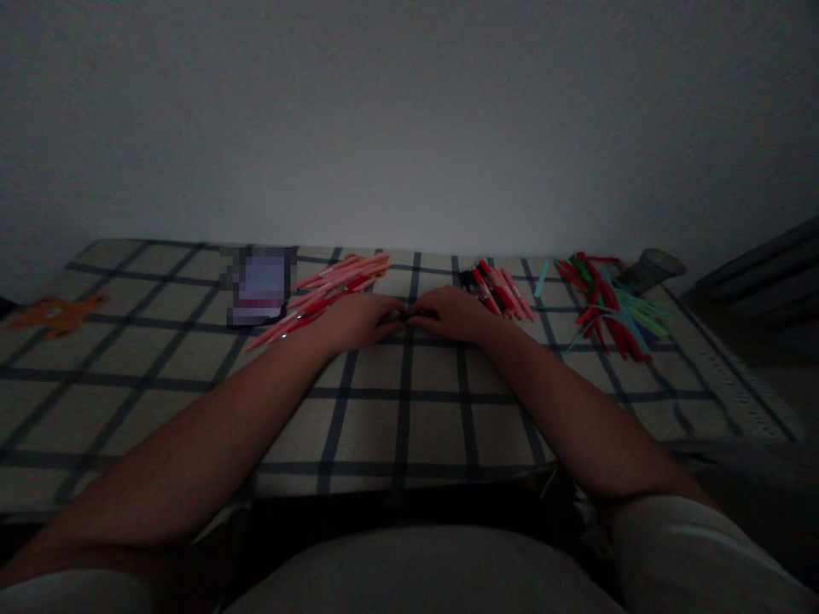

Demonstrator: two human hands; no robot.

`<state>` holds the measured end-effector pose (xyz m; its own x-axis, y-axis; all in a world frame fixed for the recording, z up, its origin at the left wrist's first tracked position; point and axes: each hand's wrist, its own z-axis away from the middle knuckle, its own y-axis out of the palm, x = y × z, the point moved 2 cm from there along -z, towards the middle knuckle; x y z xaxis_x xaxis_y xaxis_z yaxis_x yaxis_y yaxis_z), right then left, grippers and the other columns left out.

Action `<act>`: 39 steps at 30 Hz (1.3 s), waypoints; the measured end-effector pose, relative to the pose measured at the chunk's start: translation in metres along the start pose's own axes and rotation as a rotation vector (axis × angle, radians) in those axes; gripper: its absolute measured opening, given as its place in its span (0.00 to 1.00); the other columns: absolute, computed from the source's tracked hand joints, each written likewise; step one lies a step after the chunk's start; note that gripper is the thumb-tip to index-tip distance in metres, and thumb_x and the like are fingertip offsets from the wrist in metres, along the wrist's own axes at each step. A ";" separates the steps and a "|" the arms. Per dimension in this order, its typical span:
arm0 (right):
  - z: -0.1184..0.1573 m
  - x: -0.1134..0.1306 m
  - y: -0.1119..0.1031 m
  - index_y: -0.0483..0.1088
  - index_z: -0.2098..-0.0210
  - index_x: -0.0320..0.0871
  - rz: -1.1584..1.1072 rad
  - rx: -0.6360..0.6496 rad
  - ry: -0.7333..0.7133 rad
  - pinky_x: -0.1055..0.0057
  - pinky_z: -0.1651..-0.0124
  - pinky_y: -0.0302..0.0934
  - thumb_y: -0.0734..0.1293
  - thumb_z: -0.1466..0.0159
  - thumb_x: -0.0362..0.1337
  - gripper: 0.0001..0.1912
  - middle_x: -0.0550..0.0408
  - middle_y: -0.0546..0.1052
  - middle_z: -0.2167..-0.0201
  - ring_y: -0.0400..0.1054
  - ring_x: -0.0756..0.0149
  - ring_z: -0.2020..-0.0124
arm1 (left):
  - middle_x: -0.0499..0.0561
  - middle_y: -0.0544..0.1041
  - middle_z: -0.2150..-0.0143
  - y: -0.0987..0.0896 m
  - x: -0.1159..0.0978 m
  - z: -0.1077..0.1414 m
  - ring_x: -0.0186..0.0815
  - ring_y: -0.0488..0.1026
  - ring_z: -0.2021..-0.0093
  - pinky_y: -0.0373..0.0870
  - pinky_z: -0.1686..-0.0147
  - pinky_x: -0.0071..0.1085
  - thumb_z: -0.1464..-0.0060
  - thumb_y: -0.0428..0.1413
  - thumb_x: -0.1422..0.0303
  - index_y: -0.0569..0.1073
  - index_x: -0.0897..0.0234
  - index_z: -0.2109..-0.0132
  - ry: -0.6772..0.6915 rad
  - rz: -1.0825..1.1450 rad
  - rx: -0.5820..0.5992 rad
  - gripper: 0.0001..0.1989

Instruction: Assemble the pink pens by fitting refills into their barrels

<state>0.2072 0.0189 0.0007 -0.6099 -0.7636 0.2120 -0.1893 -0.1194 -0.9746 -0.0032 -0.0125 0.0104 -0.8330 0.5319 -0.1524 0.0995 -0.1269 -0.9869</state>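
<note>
My left hand (374, 317) and my right hand (453, 314) meet at the middle of the checked tablecloth, fingertips almost touching. Both have their fingers bent into a pinch. Something small and dark shows between the fingertips, too dim to name. Just behind and left of my left hand lies a loose pile of long pink and red pens (333, 280), partly hidden by that hand and forearm. Close to my right hand, on its far right side, a smaller bunch of red, pink and black pen-like pieces (502, 288) lies slanted.
A blurred-out phone-like device (261, 286) lies left of the pens. Far left is an orange flat object (60, 314). On the right are a heap of red, green and blue strips (607, 307) and a glass-like cup (653, 269). A wall (409, 128) rises behind the table.
</note>
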 end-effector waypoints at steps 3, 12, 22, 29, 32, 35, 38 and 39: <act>0.000 -0.001 0.000 0.83 0.51 0.40 0.011 0.002 0.005 0.66 0.56 0.53 0.66 0.22 0.46 0.18 0.47 0.84 0.59 0.72 0.58 0.58 | 0.54 0.86 0.45 0.000 0.000 0.000 0.48 0.82 0.49 0.73 0.55 0.37 0.28 0.50 0.52 0.79 0.54 0.38 -0.004 -0.006 -0.002 0.23; 0.000 -0.001 0.000 0.83 0.52 0.40 0.004 -0.003 0.001 0.66 0.56 0.52 0.66 0.22 0.45 0.17 0.47 0.84 0.59 0.72 0.59 0.58 | 0.53 0.86 0.45 0.003 0.003 0.000 0.47 0.83 0.48 0.73 0.56 0.36 0.29 0.52 0.53 0.79 0.53 0.38 -0.006 -0.006 -0.018 0.21; 0.001 0.004 -0.002 0.83 0.52 0.41 0.016 0.019 0.039 0.66 0.58 0.52 0.66 0.23 0.46 0.17 0.47 0.84 0.59 0.71 0.59 0.59 | 0.54 0.86 0.45 0.002 0.000 0.001 0.48 0.83 0.48 0.73 0.54 0.37 0.28 0.52 0.53 0.79 0.54 0.39 -0.013 -0.028 -0.019 0.20; 0.001 0.006 -0.002 0.83 0.51 0.40 0.015 0.019 0.045 0.66 0.57 0.53 0.67 0.23 0.47 0.18 0.46 0.85 0.57 0.73 0.58 0.58 | 0.54 0.86 0.44 0.000 -0.003 0.003 0.48 0.83 0.48 0.74 0.54 0.38 0.28 0.51 0.54 0.79 0.55 0.37 -0.020 -0.039 -0.007 0.21; 0.000 0.003 0.000 0.83 0.50 0.40 0.020 0.009 0.026 0.65 0.56 0.54 0.66 0.23 0.46 0.18 0.46 0.85 0.56 0.74 0.57 0.57 | 0.54 0.87 0.45 0.000 -0.002 0.002 0.47 0.83 0.49 0.73 0.55 0.37 0.27 0.52 0.53 0.79 0.54 0.37 -0.016 -0.038 -0.018 0.21; 0.000 0.001 0.000 0.83 0.50 0.39 0.009 -0.008 0.010 0.65 0.55 0.55 0.67 0.23 0.44 0.17 0.45 0.85 0.55 0.75 0.57 0.56 | 0.53 0.87 0.47 0.002 0.000 0.001 0.47 0.83 0.50 0.72 0.58 0.36 0.28 0.52 0.53 0.81 0.54 0.39 -0.016 -0.039 -0.034 0.21; 0.000 -0.001 0.000 0.83 0.51 0.39 0.000 -0.036 -0.008 0.65 0.54 0.55 0.68 0.24 0.43 0.15 0.45 0.85 0.56 0.74 0.57 0.56 | 0.52 0.87 0.48 0.003 0.003 0.001 0.46 0.83 0.51 0.70 0.59 0.35 0.28 0.53 0.53 0.82 0.53 0.40 0.000 -0.030 -0.041 0.20; 0.000 -0.001 -0.001 0.83 0.51 0.39 -0.003 -0.048 -0.008 0.65 0.54 0.55 0.69 0.25 0.42 0.14 0.46 0.85 0.57 0.74 0.57 0.56 | 0.52 0.87 0.48 0.003 0.004 0.001 0.46 0.83 0.51 0.70 0.59 0.35 0.28 0.53 0.53 0.82 0.53 0.40 0.008 -0.027 -0.050 0.20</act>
<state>0.2081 0.0200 0.0013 -0.6034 -0.7682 0.2138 -0.2279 -0.0908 -0.9694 -0.0064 -0.0114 0.0065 -0.8312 0.5414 -0.1261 0.1044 -0.0707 -0.9920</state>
